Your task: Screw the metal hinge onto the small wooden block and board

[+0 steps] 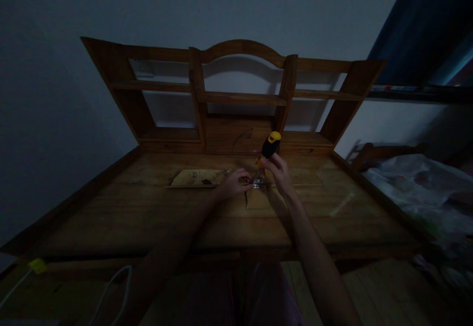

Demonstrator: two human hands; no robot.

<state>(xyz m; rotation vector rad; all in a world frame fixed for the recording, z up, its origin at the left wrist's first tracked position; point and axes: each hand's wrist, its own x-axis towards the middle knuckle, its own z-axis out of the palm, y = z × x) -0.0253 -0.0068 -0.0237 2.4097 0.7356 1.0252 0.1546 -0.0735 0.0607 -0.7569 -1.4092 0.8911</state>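
Observation:
My right hand (278, 171) is wrapped round a screwdriver (271, 144) with a black and yellow handle. The tool is tilted, its shaft pointing down at a small silver metal plate (257, 183) with holes, which looks like a hinge or bracket. Whether the tip sits in a screw is too small to tell. From the left, my left hand (233, 184) has its fingers curled and pinched at the plate's edge. A thin dark stick-like piece (247, 200) lies just below the plate. Behind the left hand lies a pale, stained wooden strip (195, 177).
The wooden desk (148, 217) carries a hutch (242, 98) with shelves and small drawers along its back. Raised edges border the desk's sides. A plastic-covered heap (417, 183) stands at the right. A white cable (127, 286) and a yellow item (37, 265) are at the lower left.

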